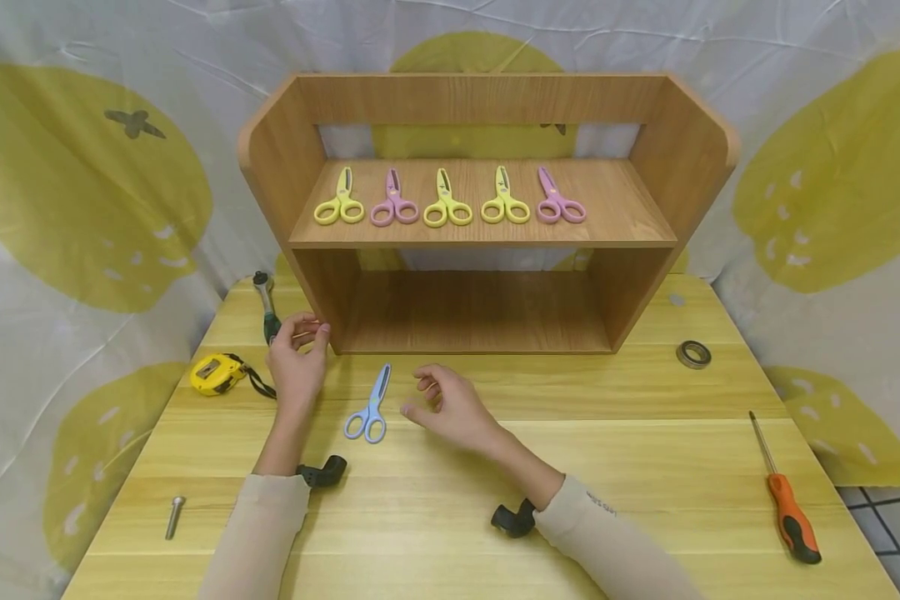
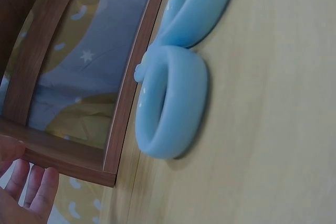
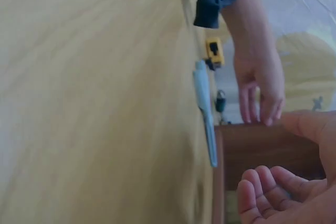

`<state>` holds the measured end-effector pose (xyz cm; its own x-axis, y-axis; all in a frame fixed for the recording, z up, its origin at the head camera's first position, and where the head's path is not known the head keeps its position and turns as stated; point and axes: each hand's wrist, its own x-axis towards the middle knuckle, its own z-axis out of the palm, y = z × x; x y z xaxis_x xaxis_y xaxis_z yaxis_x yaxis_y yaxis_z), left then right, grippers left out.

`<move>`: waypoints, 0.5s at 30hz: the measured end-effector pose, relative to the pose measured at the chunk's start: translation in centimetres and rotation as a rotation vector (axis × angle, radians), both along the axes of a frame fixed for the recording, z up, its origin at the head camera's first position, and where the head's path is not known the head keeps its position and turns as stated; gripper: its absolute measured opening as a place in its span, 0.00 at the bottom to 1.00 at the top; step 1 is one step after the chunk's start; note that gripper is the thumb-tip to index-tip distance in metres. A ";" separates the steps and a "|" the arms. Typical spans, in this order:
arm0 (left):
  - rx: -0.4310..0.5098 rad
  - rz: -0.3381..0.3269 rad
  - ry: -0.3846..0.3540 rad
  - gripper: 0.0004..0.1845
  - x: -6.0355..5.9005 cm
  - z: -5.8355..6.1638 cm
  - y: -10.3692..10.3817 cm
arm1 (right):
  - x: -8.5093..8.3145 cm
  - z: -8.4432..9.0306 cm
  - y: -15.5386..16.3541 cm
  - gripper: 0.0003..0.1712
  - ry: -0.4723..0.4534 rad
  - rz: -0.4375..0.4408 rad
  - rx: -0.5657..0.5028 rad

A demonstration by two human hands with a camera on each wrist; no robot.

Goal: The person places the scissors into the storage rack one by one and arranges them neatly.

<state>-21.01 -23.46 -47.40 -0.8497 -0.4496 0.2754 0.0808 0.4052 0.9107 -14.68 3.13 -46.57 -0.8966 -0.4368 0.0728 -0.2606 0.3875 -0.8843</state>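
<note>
Blue scissors [image 1: 375,407] lie on the wooden table between the two hands, blades toward the shelf; their handle loops [image 2: 173,103] look large in the left wrist view. My left hand [image 1: 300,362] is at the lower left corner of the wooden shelf [image 1: 483,244], fingers loosely bent, holding nothing; whether it touches the wood I cannot tell. To the right of the blue scissors hovers my right hand [image 1: 453,408], empty, with relaxed fingers and the thumb apart. On the upper board, yellow scissors [image 1: 444,200] and purple scissors [image 1: 395,200] lie in a row, several in all.
Left of the shelf are a ratchet wrench [image 1: 266,304] and a yellow tape measure [image 1: 217,374] with a black strap. A bolt [image 1: 174,517] lies at the front left. On the right are a dark ring [image 1: 693,354] and an orange-handled screwdriver [image 1: 789,508].
</note>
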 end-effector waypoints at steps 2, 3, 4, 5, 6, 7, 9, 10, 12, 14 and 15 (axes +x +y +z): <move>0.003 -0.001 0.001 0.13 0.0 0.0 0.0 | 0.0 -0.7 -0.8 0.36 -0.015 0.004 0.019; 0.005 -0.002 0.002 0.13 0.1 0.0 0.0 | 0.1 -1.0 -1.2 0.36 -0.026 0.003 0.027; 0.007 -0.004 0.004 0.13 0.1 0.0 0.0 | 0.1 -1.3 -1.6 0.36 -0.038 0.005 0.033; 0.009 -0.006 0.007 0.13 0.1 0.0 0.0 | 0.1 -1.5 -2.0 0.36 -0.049 0.008 0.039; 0.008 -0.007 0.008 0.13 0.1 0.0 -0.1 | 0.2 -1.8 -2.3 0.36 -0.062 0.010 0.047; 0.007 -0.008 0.009 0.13 0.1 0.1 -0.1 | 0.2 -2.1 -2.7 0.37 -0.068 0.014 0.056; 0.005 -0.010 0.011 0.13 0.1 0.1 0.0 | 0.3 -2.4 -3.3 0.38 -0.078 0.023 0.076; 0.002 -0.010 0.011 0.13 0.1 0.1 -0.1 | 0.4 -2.5 -3.6 0.39 -0.081 0.027 0.084; -0.002 -0.009 0.013 0.13 0.1 0.1 0.0 | 0.4 -2.7 -4.0 0.40 -0.082 0.029 0.100; -0.007 -0.007 0.015 0.13 0.1 0.1 0.0 | 0.5 -2.8 -4.4 0.40 -0.077 0.028 0.114; -0.009 -0.004 0.016 0.13 0.1 0.1 0.0 | 0.5 -2.9 -4.6 0.40 -0.074 0.026 0.122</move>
